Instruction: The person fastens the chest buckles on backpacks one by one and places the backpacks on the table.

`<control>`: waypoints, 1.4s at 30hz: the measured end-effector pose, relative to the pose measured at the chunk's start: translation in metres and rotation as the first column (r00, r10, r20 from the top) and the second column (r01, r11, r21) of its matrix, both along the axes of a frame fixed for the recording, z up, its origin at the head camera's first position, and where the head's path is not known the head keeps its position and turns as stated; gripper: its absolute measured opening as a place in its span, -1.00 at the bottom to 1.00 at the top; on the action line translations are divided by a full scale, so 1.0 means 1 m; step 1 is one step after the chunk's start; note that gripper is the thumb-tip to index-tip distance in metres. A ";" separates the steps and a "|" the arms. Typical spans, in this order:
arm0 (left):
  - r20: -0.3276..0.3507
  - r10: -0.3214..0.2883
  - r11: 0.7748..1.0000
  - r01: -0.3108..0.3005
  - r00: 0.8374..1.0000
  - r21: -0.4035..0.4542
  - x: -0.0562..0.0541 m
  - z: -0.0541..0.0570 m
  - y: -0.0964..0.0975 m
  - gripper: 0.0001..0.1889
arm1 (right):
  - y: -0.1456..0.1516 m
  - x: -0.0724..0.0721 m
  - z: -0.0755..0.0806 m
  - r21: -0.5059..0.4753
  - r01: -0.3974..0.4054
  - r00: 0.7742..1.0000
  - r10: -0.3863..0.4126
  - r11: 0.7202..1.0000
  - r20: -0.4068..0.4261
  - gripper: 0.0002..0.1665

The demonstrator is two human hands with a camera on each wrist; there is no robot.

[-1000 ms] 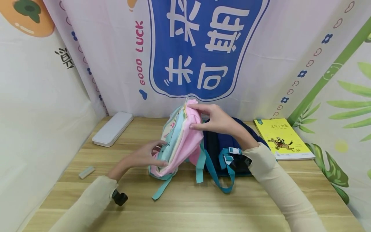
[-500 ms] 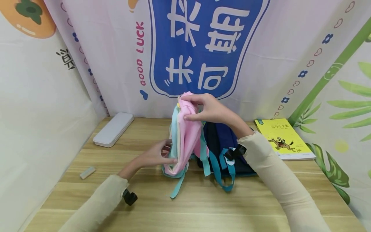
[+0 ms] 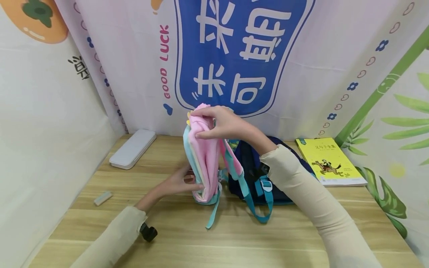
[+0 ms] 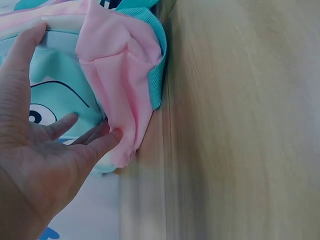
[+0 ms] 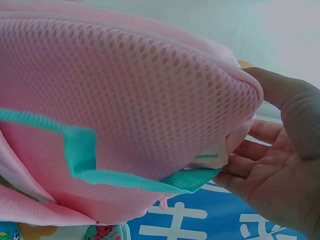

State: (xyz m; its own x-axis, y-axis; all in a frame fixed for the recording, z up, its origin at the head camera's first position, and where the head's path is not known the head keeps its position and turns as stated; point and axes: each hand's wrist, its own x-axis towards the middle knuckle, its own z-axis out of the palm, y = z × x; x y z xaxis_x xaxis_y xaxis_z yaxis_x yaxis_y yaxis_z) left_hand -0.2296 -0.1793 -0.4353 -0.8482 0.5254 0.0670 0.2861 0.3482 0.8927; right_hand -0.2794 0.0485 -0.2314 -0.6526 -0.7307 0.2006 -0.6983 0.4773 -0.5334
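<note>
A small pink and turquoise backpack [image 3: 205, 154] stands upright on its end on the wooden table, its pink gusset side facing me. My right hand [image 3: 224, 121] grips its top end. In the right wrist view, thumb and fingers of that hand pinch the corner beside the pink mesh back panel [image 5: 125, 90] and a turquoise strap loop [image 5: 80, 155]. Low on the backpack, my left hand [image 3: 177, 183] holds the front, its thumb along the zip edge. In the left wrist view, its fingers spread over a turquoise front pocket [image 4: 65, 95] with a cartoon eye.
Behind and right of it lies a dark blue backpack [image 3: 283, 195] with turquoise straps. A yellow book [image 3: 330, 158] is at the back right. On the left are a white flat case [image 3: 132, 149] and a small pale block [image 3: 102, 198]. Printed cloth [image 3: 140, 67] hangs behind.
The pink and turquoise backpack has turned and come more upright, its top moving left and its bottom right. My right hand has moved left with it, my left hand slightly right.
</note>
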 end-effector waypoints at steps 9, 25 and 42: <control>-0.016 0.041 0.999 -0.041 0.999 0.030 0.003 0.017 -0.024 -0.08 | -0.003 0.001 0.000 -0.010 0.007 1.000 -0.006 1.000 0.022 -0.25; -0.356 0.248 0.951 -0.156 0.901 0.269 -0.011 0.121 -0.018 -0.24 | -0.005 0.002 -0.006 -0.046 -0.027 0.998 0.029 0.999 0.050 -0.18; -0.507 0.267 0.962 -0.201 0.819 0.182 -0.021 0.146 -0.010 -0.42 | -0.014 0.002 -0.017 -0.060 -0.081 0.996 0.083 0.995 0.043 0.17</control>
State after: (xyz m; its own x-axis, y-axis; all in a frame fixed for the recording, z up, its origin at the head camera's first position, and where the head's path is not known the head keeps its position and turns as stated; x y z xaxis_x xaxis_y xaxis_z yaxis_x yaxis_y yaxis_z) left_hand -0.2508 -0.1890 -0.2891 -0.7649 0.2757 0.5821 0.6434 0.3697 0.6704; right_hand -0.2776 0.0341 -0.2482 -0.6003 -0.7700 0.2162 -0.7085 0.3866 -0.5905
